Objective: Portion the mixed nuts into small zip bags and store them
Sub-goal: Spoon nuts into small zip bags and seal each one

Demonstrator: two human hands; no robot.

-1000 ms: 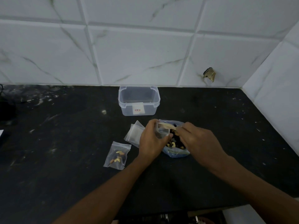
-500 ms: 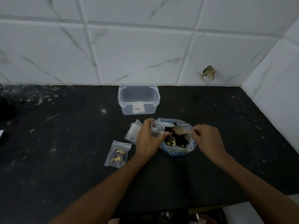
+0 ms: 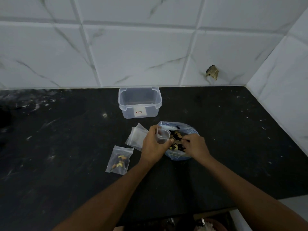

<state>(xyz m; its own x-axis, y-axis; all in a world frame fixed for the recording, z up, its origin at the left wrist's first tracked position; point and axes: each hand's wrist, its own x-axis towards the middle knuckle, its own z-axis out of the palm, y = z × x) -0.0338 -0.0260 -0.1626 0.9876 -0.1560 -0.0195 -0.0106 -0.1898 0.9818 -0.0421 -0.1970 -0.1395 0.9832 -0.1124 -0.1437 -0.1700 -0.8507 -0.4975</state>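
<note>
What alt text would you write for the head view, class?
The left hand holds a small zip bag open while the right hand spoons nuts from a big bag on a dark counter. A filled bag, spare bags and a tub sit nearby.

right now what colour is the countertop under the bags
Black, flecked with pale specks and smudges; the countertop shows best in the head view.

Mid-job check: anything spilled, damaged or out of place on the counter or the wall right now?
No nuts are visibly spilled. The odd spot is the wall tile at right, with a broken, brownish hole above the countertop. Pale flecks and smears dot the black surface. The filled zip bag lies flat.
</note>
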